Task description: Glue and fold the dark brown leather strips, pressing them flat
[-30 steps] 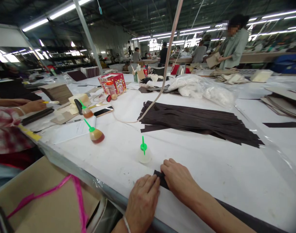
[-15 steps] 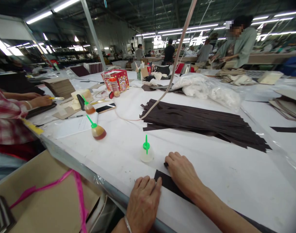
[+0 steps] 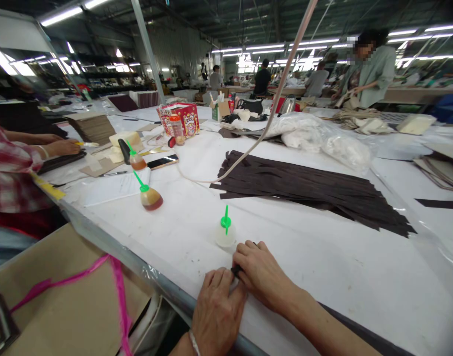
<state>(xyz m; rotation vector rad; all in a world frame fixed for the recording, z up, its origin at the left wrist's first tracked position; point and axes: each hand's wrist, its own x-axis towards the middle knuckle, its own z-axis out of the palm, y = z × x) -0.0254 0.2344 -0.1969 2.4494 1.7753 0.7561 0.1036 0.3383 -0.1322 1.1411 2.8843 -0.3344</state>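
My left hand [image 3: 219,307] lies at the table's near edge, fingers bent and close together, pressing down where the end of a long dark brown strip [image 3: 360,329] is. My right hand [image 3: 261,274] is closed and touches the fingertips of my left. From its fingers pokes a small black object [image 3: 236,270], whose kind I cannot make out. The strip runs toward the lower right, partly hidden under my right forearm. Just behind my hands stands a squat clear bottle with a green nozzle [image 3: 225,233].
A pile of dark strips [image 3: 304,185] lies behind. Two bottles of amber liquid, one in front [image 3: 151,199], a phone [image 3: 162,161] and a red box [image 3: 185,118] are left of it. A hose [image 3: 265,131] hangs down. A co-worker's hand [image 3: 63,147] works at far left.
My right hand has moved left and toward me along the strip, bringing the small black object against my left fingertips. My left hand has stayed nearly in place. The strip's end is now covered.
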